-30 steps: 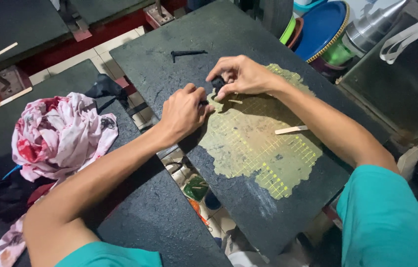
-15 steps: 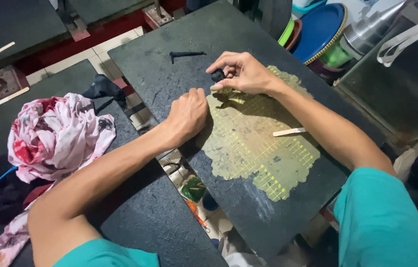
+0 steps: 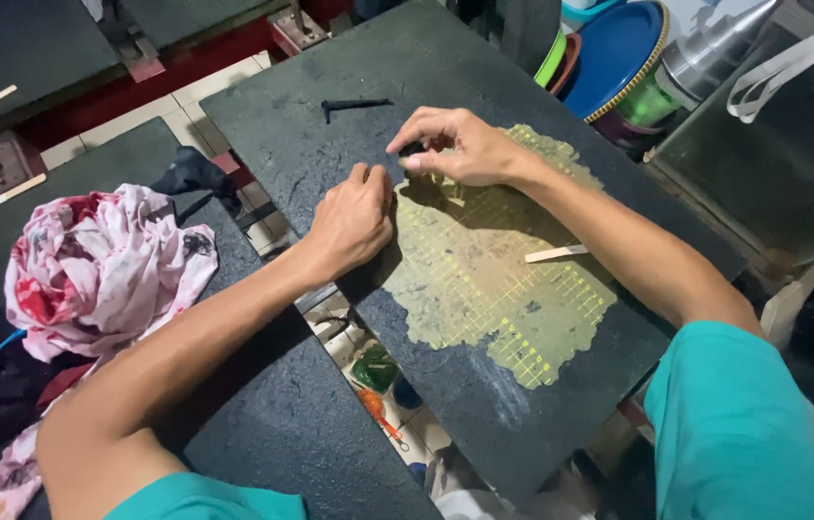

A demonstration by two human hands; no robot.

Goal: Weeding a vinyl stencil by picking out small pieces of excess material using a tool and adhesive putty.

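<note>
A dark grey board (image 3: 330, 116) carries a yellow-green gridded patch (image 3: 484, 279) that looks like dried paint or glue. My right hand (image 3: 455, 144) rests at the patch's upper edge, thumb and fingers pinched on a small dark bit there. My left hand (image 3: 349, 221) lies curled on the board at the patch's left edge, fingertips pressing down, nothing visibly held. A flat wooden stick (image 3: 554, 253) lies on the patch under my right forearm. A small black tool (image 3: 354, 104) sits on the board beyond my hands.
A crumpled pink-and-white cloth (image 3: 104, 265) lies on a second dark board (image 3: 301, 433) at left. Stacked coloured bowls (image 3: 609, 63) and a metal cone (image 3: 715, 48) stand at the back right. Small paint pots (image 3: 373, 371) show in the gap between boards.
My right hand has pulled up and slightly away from the left, pinching at the patch's top edge. My left hand stayed pressed at the left edge.
</note>
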